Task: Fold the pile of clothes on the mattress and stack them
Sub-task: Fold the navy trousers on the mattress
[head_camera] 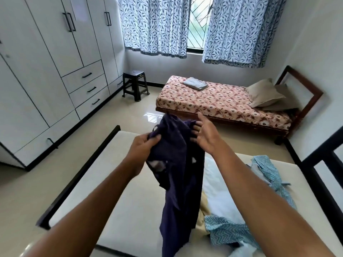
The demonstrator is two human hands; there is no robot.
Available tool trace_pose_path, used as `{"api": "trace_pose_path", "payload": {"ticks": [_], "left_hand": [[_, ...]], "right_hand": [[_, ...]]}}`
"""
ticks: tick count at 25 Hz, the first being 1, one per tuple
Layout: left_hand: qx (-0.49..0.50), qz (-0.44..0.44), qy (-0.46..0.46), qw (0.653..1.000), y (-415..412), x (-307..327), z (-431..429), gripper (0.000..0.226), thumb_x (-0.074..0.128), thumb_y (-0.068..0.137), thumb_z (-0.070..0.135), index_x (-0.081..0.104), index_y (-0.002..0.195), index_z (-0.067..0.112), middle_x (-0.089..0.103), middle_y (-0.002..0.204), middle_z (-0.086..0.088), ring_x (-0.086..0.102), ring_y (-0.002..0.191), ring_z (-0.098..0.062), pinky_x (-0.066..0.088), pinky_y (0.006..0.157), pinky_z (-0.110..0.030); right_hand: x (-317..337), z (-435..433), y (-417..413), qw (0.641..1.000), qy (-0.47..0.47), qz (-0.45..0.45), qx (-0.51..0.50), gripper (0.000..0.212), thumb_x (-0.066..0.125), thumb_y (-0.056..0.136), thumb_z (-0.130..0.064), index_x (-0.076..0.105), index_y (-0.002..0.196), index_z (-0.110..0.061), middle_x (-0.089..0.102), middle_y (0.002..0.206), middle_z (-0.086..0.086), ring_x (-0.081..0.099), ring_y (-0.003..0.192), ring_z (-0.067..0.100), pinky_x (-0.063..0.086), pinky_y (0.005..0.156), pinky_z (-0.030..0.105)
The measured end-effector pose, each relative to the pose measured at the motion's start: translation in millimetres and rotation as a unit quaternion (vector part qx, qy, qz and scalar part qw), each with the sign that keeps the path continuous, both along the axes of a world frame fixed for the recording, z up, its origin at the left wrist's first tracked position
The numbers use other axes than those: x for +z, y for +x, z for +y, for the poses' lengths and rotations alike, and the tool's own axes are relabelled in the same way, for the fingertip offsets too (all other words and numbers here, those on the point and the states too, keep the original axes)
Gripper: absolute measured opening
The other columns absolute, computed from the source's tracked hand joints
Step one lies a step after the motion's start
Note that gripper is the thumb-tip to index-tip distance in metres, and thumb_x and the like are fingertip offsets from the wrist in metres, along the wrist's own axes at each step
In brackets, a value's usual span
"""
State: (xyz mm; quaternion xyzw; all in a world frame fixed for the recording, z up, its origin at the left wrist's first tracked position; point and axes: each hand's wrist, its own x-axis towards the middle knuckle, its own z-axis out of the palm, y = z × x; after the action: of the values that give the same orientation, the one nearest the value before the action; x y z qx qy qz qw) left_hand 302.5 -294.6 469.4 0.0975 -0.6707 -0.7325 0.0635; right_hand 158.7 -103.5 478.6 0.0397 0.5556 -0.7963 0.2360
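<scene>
Purple garment [178, 164] held up over the mattress [130, 182], not yet folded. Left grip [146, 143] clamped on its top edge; right grip [204, 134] curled into it. Next, as judged: spread it flat.

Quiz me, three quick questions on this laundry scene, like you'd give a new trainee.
1. True or false: the purple garment lies folded flat on the mattress.
2. What lies on the floral bed by the window? A) a folded grey cloth B) a laptop C) a pair of shoes
3. Fill in: the teal patterned clothes lie unfolded on the person's ___ side of the mattress.
Key: 1 false, the left hand and right hand hold it up, hanging; 2 A; 3 right.
</scene>
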Motion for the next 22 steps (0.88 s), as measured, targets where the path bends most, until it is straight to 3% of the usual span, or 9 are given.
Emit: {"api": "trace_pose_path", "payload": {"ticks": [3, 5, 9, 12, 14, 16, 18, 20, 22], "left_hand": [[0.021, -0.008, -0.029, 0.999, -18, 31, 7, 0.014, 0.065, 0.1, 0.013, 0.075, 0.103, 0.003, 0.078, 0.092, -0.016, 0.073, 0.078, -0.023, 0.059, 0.068, -0.03], [0.008, -0.022, -0.06, 0.998, -23, 39, 14, 0.015, 0.066, 0.1, 0.014, 0.075, 0.104, 0.003, 0.077, 0.091, -0.017, 0.072, 0.076, -0.022, 0.059, 0.065, -0.029], [-0.027, -0.061, -0.117, 0.991, -16, 41, -14, 0.013, 0.069, 0.097, 0.018, 0.077, 0.098, 0.008, 0.077, 0.087, -0.013, 0.071, 0.073, -0.021, 0.056, 0.061, -0.028], [-0.057, -0.061, -0.288, 0.954, -6, 44, -55, 0.016, 0.08, 0.089, 0.029, 0.077, 0.086, 0.013, 0.073, 0.078, -0.004, 0.066, 0.071, -0.017, 0.053, 0.064, -0.03], [-0.117, -0.082, -0.336, 0.931, 4, 48, -75, 0.022, 0.086, 0.083, 0.033, 0.075, 0.086, 0.015, 0.071, 0.08, -0.002, 0.068, 0.074, -0.013, 0.054, 0.067, -0.029], [-0.189, -0.091, -0.317, 0.925, 12, 55, -96, 0.023, 0.09, 0.079, 0.02, 0.072, 0.092, 0.012, 0.071, 0.086, -0.006, 0.069, 0.08, -0.015, 0.056, 0.073, -0.034], [-0.115, 0.0, -0.372, 0.921, 12, 53, -122, 0.025, 0.085, 0.076, -0.001, 0.07, 0.09, 0.014, 0.07, 0.079, -0.003, 0.067, 0.074, -0.018, 0.057, 0.072, -0.041], [0.134, 0.08, -0.534, 0.831, 5, 42, -150, 0.026, 0.073, 0.075, -0.001, 0.065, 0.092, 0.017, 0.066, 0.076, 0.002, 0.062, 0.068, -0.025, 0.051, 0.064, -0.041], [0.229, 0.027, -0.636, 0.736, -5, 29, -174, 0.02, 0.068, 0.083, 0.013, 0.058, 0.1, 0.015, 0.062, 0.082, -0.003, 0.059, 0.071, -0.032, 0.044, 0.063, -0.039]], "right_hand": [[-24, 30, 28, 0.962, 0.111, 0.052, 0.245, 0.067, 0.053, 0.091, -0.075, 0.064, 0.124, -0.018, 0.068, 0.108, 0.004, 0.066, 0.095, 0.02, 0.049, 0.081, 0.038], [-44, 33, 40, 0.932, 0.164, 0.104, 0.305, 0.063, 0.068, 0.089, -0.063, 0.064, 0.129, -0.014, 0.069, 0.11, 0.007, 0.066, 0.098, 0.023, 0.053, 0.087, 0.039], [-47, 33, 25, 0.931, 0.204, 0.221, 0.208, 0.018, 0.063, 0.1, -0.005, 0.069, 0.115, 0.003, 0.069, 0.092, 0.014, 0.067, 0.075, 0.018, 0.057, 0.072, 0.035], [-10, 29, 7, 0.926, 0.22, 0.276, 0.136, 0.018, 0.057, 0.1, 0.001, 0.074, 0.104, -0.005, 0.07, 0.085, 0.008, 0.064, 0.072, 0.014, 0.053, 0.067, 0.026], [18, 8, 8, 0.907, 0.238, 0.316, 0.145, 0.021, 0.055, 0.101, 0.0, 0.076, 0.105, -0.005, 0.07, 0.089, 0.014, 0.063, 0.08, 0.021, 0.053, 0.074, 0.032], [43, -12, 19, 0.904, 0.225, 0.332, 0.147, 0.023, 0.054, 0.102, 0.0, 0.075, 0.11, -0.005, 0.073, 0.098, 0.021, 0.065, 0.087, 0.025, 0.054, 0.081, 0.037], [55, -27, 29, 0.921, 0.167, 0.303, 0.181, 0.022, 0.056, 0.102, -0.003, 0.075, 0.113, -0.007, 0.073, 0.104, 0.02, 0.066, 0.09, 0.028, 0.055, 0.079, 0.033], [57, -47, 37, 0.906, 0.16, 0.267, 0.286, 0.021, 0.062, 0.101, -0.008, 0.074, 0.117, -0.005, 0.068, 0.104, 0.023, 0.061, 0.08, 0.029, 0.047, 0.063, 0.027], [47, -72, 43, 0.88, 0.219, 0.26, 0.332, 0.023, 0.06, 0.102, -0.007, 0.072, 0.12, -0.001, 0.067, 0.095, 0.017, 0.056, 0.066, 0.017, 0.036, 0.052, 0.018]]}}
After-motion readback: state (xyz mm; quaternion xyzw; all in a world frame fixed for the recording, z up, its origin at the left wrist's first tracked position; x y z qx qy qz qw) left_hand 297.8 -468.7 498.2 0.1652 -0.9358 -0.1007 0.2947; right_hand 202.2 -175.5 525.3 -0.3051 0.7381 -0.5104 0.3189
